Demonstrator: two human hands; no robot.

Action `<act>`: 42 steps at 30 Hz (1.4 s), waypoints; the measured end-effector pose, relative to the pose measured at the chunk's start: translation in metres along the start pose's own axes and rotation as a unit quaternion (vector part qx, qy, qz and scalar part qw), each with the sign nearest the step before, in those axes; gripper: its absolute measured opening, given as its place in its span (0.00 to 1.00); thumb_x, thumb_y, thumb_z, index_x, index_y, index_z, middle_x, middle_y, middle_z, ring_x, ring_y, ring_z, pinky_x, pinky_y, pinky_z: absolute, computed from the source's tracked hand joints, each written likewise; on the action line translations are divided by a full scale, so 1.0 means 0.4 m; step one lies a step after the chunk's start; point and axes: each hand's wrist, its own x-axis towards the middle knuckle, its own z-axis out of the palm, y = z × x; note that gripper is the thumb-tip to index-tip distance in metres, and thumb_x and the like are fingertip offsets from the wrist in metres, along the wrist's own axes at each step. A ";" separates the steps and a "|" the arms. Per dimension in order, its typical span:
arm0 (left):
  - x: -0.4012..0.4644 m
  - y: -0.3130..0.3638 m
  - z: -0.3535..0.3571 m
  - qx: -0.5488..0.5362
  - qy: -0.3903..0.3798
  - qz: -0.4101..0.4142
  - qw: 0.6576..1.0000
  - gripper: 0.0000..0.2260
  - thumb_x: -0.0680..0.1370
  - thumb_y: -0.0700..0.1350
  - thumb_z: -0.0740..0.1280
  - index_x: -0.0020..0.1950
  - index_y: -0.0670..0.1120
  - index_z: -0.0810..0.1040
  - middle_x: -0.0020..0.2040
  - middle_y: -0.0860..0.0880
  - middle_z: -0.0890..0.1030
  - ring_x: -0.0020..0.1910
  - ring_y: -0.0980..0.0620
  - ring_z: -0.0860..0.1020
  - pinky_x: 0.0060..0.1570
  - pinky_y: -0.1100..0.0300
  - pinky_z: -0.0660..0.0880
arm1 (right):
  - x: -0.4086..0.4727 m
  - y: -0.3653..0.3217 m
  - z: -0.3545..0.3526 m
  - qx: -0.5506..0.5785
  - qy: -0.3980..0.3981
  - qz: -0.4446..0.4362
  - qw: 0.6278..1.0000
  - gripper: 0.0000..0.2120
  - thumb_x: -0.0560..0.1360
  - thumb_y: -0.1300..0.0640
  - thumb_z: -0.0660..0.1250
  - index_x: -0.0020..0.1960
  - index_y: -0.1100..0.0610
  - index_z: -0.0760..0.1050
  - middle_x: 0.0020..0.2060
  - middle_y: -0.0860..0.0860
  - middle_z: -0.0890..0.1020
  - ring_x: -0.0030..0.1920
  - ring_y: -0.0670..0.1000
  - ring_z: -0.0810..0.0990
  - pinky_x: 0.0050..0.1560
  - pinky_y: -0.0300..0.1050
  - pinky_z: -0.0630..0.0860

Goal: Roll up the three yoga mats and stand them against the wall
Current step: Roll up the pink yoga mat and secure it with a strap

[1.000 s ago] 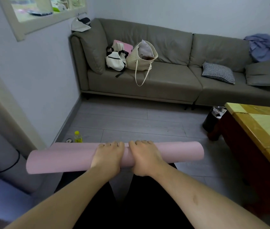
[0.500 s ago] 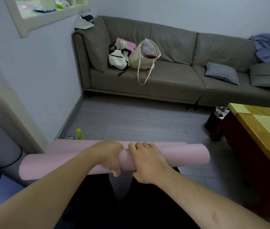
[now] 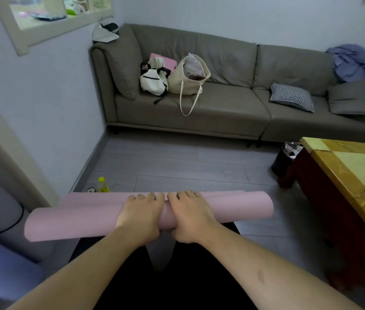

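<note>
A pink yoga mat point(image 3: 71, 217), almost wholly rolled into a long tube, lies across the floor just in front of my knees. A short flat strip of it shows beyond the roll. My left hand point(image 3: 140, 217) and my right hand point(image 3: 191, 217) press down side by side on the middle of the roll, fingers curled over its top. At the far left a rolled grey mat point(image 3: 2, 211) with a black band stands by the wall, and a bluish mat point(image 3: 4, 265) lies on the floor there.
A grey sofa point(image 3: 228, 113) with bags point(image 3: 172, 76) and cushions lines the far wall. A wooden table point(image 3: 356, 175) stands at the right with a black bin point(image 3: 285, 158) beside it. A yellow bottle point(image 3: 103, 185) sits near the left wall's baseboard.
The left hand, which had curled round the roll half a second ago, now lies flat on top again. The roll has turned forward a little.
</note>
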 end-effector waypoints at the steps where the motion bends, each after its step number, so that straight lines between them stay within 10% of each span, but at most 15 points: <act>1: 0.006 -0.007 -0.004 -0.017 -0.015 0.002 1.000 0.29 0.69 0.58 0.74 0.65 0.52 0.68 0.61 0.51 0.79 0.57 0.46 0.80 0.55 0.50 0.75 | -0.010 -0.004 0.012 -0.012 0.016 -0.006 1.000 0.30 0.60 0.49 0.78 0.58 0.54 0.70 0.50 0.54 0.80 0.49 0.58 0.78 0.52 0.53 0.75; 8: 0.014 0.001 0.012 -0.029 0.024 -0.001 0.999 0.31 0.67 0.61 0.78 0.63 0.49 0.72 0.58 0.48 0.80 0.57 0.45 0.80 0.58 0.50 0.73 | 0.023 0.001 0.013 -0.027 0.012 0.021 0.999 0.33 0.64 0.40 0.81 0.59 0.52 0.70 0.53 0.52 0.81 0.53 0.58 0.81 0.55 0.54 0.73; 12: -0.021 0.021 0.093 0.011 0.142 -0.017 0.990 0.26 0.60 0.42 0.80 0.55 0.44 0.76 0.46 0.44 0.79 0.45 0.41 0.78 0.50 0.46 0.76 | 0.042 -0.005 -0.004 -0.013 -0.016 0.013 1.000 0.35 0.64 0.35 0.81 0.60 0.52 0.70 0.54 0.53 0.82 0.55 0.58 0.81 0.57 0.54 0.74; 18: 0.021 0.005 0.019 -0.010 0.037 -0.045 0.998 0.30 0.70 0.62 0.77 0.64 0.51 0.69 0.59 0.49 0.80 0.59 0.46 0.80 0.59 0.51 0.71 | 0.032 0.000 0.010 -0.002 0.025 0.011 1.000 0.34 0.62 0.39 0.80 0.60 0.52 0.70 0.53 0.51 0.81 0.54 0.57 0.79 0.57 0.53 0.73; 28: 0.047 -0.024 -0.076 -0.023 -0.036 -0.025 0.999 0.26 0.67 0.55 0.79 0.54 0.53 0.65 0.57 0.50 0.81 0.56 0.47 0.82 0.45 0.55 0.70 | 0.031 0.013 -0.008 -0.028 0.050 -0.002 0.998 0.30 0.58 0.53 0.79 0.56 0.52 0.70 0.48 0.50 0.80 0.48 0.56 0.79 0.52 0.51 0.76; 37: 0.036 -0.042 -0.112 -0.105 -0.210 0.008 0.972 0.29 0.61 0.58 0.80 0.58 0.51 0.75 0.46 0.52 0.81 0.43 0.49 0.81 0.45 0.55 0.81 | 0.014 -0.003 -0.079 0.018 -0.096 -0.006 0.995 0.27 0.64 0.52 0.78 0.57 0.49 0.67 0.51 0.50 0.79 0.51 0.57 0.80 0.47 0.49 0.70; 42: 0.057 -0.062 -0.099 -0.162 -0.252 0.007 0.954 0.32 0.59 0.57 0.81 0.60 0.53 0.76 0.50 0.53 0.82 0.47 0.50 0.82 0.51 0.51 0.83 | -0.003 -0.004 -0.055 -0.009 -0.067 -0.015 0.998 0.36 0.64 0.44 0.80 0.65 0.50 0.66 0.59 0.52 0.77 0.58 0.57 0.76 0.62 0.54 0.73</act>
